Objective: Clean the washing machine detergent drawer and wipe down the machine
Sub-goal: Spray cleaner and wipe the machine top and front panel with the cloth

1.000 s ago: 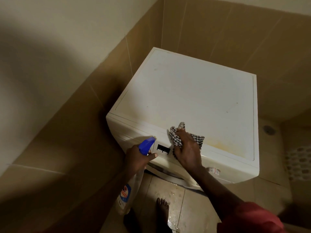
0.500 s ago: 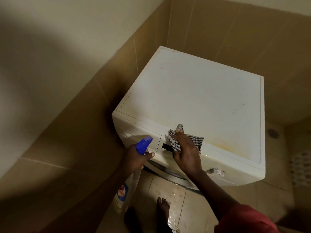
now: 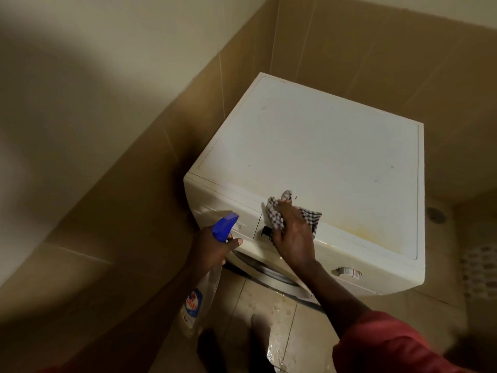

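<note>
A white washing machine [image 3: 317, 146] stands in the tiled corner, its top stained yellow near the front edge. My right hand [image 3: 294, 238] presses a black-and-white checked cloth [image 3: 309, 215] against the front top edge, above the control panel beside the closed detergent drawer [image 3: 228, 219]. My left hand [image 3: 212, 250] grips a clear spray bottle [image 3: 204, 289] by its neck; the bottle has a blue trigger head and hangs down in front of the machine's left corner.
Tan tiled walls close in on the left and behind the machine. The floor tiles [image 3: 271, 313] in front are wet. My bare feet [image 3: 259, 329] stand close to the machine's door. A floor drain [image 3: 435, 214] lies to the right.
The view has shifted so the machine sits further right. My right hand with the cloth stays at the front edge, with small wiping shifts. The left hand still holds the bottle.
</note>
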Tool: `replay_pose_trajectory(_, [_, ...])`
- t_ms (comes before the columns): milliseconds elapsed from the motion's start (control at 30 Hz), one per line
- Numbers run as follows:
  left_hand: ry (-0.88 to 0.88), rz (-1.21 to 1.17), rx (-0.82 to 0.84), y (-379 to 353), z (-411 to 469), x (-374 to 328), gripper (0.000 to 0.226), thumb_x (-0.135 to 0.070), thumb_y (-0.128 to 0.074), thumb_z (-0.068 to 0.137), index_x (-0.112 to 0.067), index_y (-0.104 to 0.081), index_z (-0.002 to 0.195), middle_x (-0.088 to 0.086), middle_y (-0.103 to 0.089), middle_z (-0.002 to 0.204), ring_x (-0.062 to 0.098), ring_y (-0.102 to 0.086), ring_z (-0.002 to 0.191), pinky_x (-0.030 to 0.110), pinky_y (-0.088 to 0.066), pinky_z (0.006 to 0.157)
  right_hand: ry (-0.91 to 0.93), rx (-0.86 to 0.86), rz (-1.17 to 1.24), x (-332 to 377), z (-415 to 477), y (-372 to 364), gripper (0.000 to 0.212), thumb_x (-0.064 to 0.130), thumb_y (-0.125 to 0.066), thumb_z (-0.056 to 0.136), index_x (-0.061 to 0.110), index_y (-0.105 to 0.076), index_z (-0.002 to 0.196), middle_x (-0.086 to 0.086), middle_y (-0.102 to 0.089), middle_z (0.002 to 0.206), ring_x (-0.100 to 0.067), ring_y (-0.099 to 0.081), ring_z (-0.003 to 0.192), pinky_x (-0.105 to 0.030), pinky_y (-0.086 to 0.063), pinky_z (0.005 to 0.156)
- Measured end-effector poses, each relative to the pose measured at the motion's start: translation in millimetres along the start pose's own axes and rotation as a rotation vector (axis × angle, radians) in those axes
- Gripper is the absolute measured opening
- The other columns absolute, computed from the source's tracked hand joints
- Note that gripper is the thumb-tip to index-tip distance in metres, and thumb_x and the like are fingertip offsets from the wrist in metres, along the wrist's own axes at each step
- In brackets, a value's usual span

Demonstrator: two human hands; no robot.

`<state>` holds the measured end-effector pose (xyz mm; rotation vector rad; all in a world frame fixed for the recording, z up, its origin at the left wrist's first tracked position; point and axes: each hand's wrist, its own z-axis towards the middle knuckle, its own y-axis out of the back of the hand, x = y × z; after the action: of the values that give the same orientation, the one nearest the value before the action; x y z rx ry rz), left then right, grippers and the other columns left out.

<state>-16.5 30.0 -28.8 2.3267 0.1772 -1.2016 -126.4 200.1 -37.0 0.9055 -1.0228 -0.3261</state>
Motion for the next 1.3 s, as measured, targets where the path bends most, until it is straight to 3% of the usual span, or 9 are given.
replay_pose_trajectory(133, [0.005,-0.029,-0.010,-1,2,-4,0.029,-0.022,-0.080,0.079,-0.006,-0.063,0.096,0.008,-0.061,0.072,0.013,-0.057,0.053,0.017,-0.047,0.044,0.101,0.042,-0.045,-7,-6,5,0.056,-0.002,-0.061,0.068,0.009,-0.063,0.123,-0.011,-0.063,0.128,-0.024,-0.055,0.122,-0.023,-0.034,0.110])
replay_pose_trajectory(233, [0.007,-0.053,-0.013,0,4,-5,0.027,-0.022,-0.080,0.080,-0.007,-0.062,0.092,0.007,-0.060,0.072,0.014,-0.058,0.057,0.019,-0.048,0.046,-0.019,-0.012,-0.001,0,20,3,0.045,0.001,-0.059,0.071,0.007,-0.064,0.116,-0.011,-0.067,0.117,-0.027,-0.063,0.109,-0.022,-0.040,0.098])
replay_pose_trajectory(367, [0.014,-0.041,-0.026,0,2,-6,0.026,-0.023,-0.080,0.079,-0.009,-0.062,0.092,0.006,-0.060,0.073,0.014,-0.059,0.059,0.020,-0.049,0.048,0.055,0.016,-0.025,6,-7,-6,0.049,0.006,-0.055,0.077,0.009,-0.062,0.126,-0.011,-0.062,0.129,-0.022,-0.054,0.124,-0.020,-0.028,0.113])
replay_pose_trajectory(533, [0.003,-0.038,-0.028,5,4,-4,0.030,-0.022,-0.080,0.080,-0.005,-0.062,0.097,0.005,-0.060,0.073,0.012,-0.057,0.056,0.018,-0.048,0.047,0.061,-0.016,0.004,5,19,-3,0.043,0.000,-0.060,0.074,0.008,-0.065,0.116,-0.010,-0.067,0.117,-0.025,-0.062,0.108,-0.021,-0.040,0.098])
replay_pose_trajectory(700, [0.016,-0.024,-0.025,7,5,-2,0.029,-0.023,-0.079,0.080,-0.005,-0.062,0.096,0.007,-0.060,0.074,0.013,-0.057,0.057,0.017,-0.046,0.048,0.107,0.008,-0.005,12,-1,-13,0.050,0.002,-0.057,0.076,0.009,-0.062,0.125,-0.009,-0.062,0.128,-0.021,-0.053,0.124,-0.024,-0.032,0.111])
replay_pose_trajectory(833, [0.010,-0.048,-0.015,9,6,-7,0.025,-0.023,-0.080,0.080,-0.008,-0.062,0.090,0.005,-0.060,0.070,0.012,-0.057,0.056,0.019,-0.048,0.048,0.047,-0.035,0.054,10,24,-9,0.041,0.004,-0.057,0.077,0.009,-0.064,0.117,-0.009,-0.068,0.117,-0.024,-0.063,0.108,-0.023,-0.043,0.097])
replay_pose_trajectory(1000, [-0.003,-0.016,-0.025,8,4,-9,0.029,-0.024,-0.081,0.078,-0.005,-0.062,0.089,0.005,-0.060,0.068,0.014,-0.058,0.056,0.023,-0.051,0.051,0.186,-0.010,0.007,16,-2,-16,0.043,0.011,-0.050,0.083,0.009,-0.063,0.124,-0.010,-0.063,0.127,-0.021,-0.056,0.121,-0.023,-0.034,0.110])
replay_pose_trajectory(1167, [-0.004,-0.016,-0.028,8,7,-10,0.026,-0.024,-0.081,0.079,-0.008,-0.062,0.084,0.004,-0.060,0.067,0.013,-0.058,0.055,0.023,-0.051,0.050,0.005,-0.055,0.083,22,32,-17,0.038,-0.001,-0.061,0.073,0.010,-0.067,0.109,-0.008,-0.070,0.106,-0.023,-0.066,0.096,-0.020,-0.043,0.083])
replay_pose_trajectory(1300, [-0.041,0.003,-0.043,6,7,-15,0.027,-0.026,-0.081,0.079,-0.015,-0.062,0.095,0.007,-0.061,0.073,0.015,-0.057,0.058,0.027,-0.053,0.051,-0.127,-0.062,0.277,18,32,-4,0.028,0.021,-0.060,0.085,0.017,-0.070,0.111,0.001,-0.074,0.100,-0.007,-0.066,0.087,-0.019,-0.046,0.077])
